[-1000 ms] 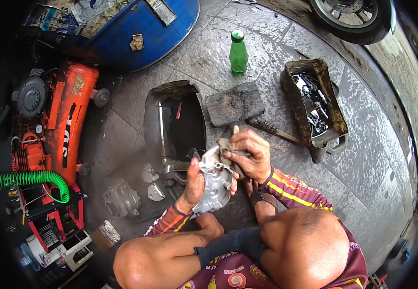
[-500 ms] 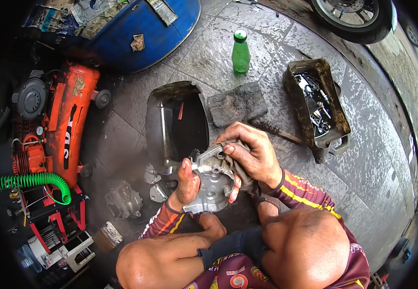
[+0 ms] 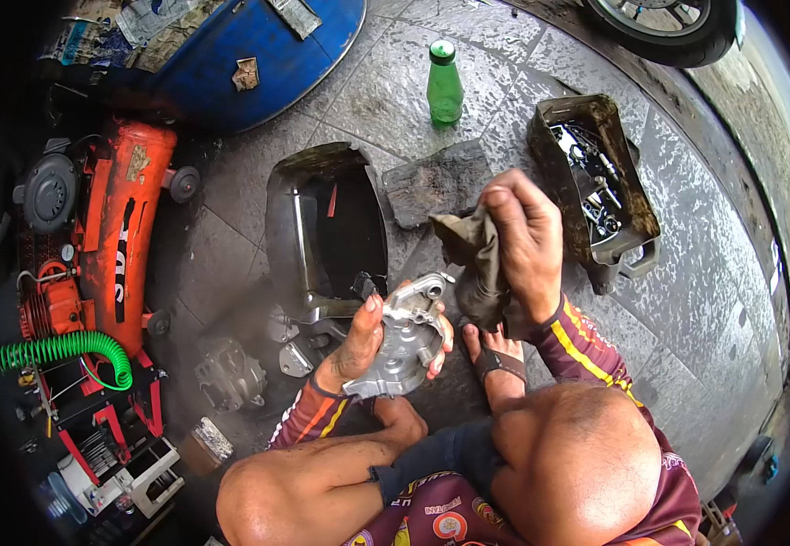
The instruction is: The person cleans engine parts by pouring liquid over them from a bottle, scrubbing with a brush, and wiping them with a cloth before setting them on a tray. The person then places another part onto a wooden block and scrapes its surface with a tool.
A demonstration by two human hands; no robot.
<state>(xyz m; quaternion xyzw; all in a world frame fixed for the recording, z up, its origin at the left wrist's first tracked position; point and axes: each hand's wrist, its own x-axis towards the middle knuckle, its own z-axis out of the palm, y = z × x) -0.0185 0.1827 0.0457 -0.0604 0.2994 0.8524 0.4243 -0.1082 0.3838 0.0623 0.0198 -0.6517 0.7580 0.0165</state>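
Observation:
A silver metal casting (image 3: 400,350) is held up over my lap by my left hand (image 3: 358,346), whose thumb lies on the near face while fingertips wrap round its right edge. My right hand (image 3: 529,241) pinches a dirty grey-brown rag (image 3: 481,264), which hangs down to the right of the casting, apart from it. Beyond the casting, a dark open container (image 3: 299,237) stands on the floor. A dark flat block (image 3: 436,182) lies behind the rag.
A green bottle (image 3: 446,86) stands farther off. At the right is a grimy container (image 3: 586,227) of metal parts. An orange compressor (image 3: 126,246) and green coiled hose (image 3: 58,350) are at the left, near another casting (image 3: 231,375). A blue drum (image 3: 267,77) stands at the top left.
My right hand has lifted the rag off the casting and moved it up and to the right. My left hand still holds the casting. The view has shifted slightly.

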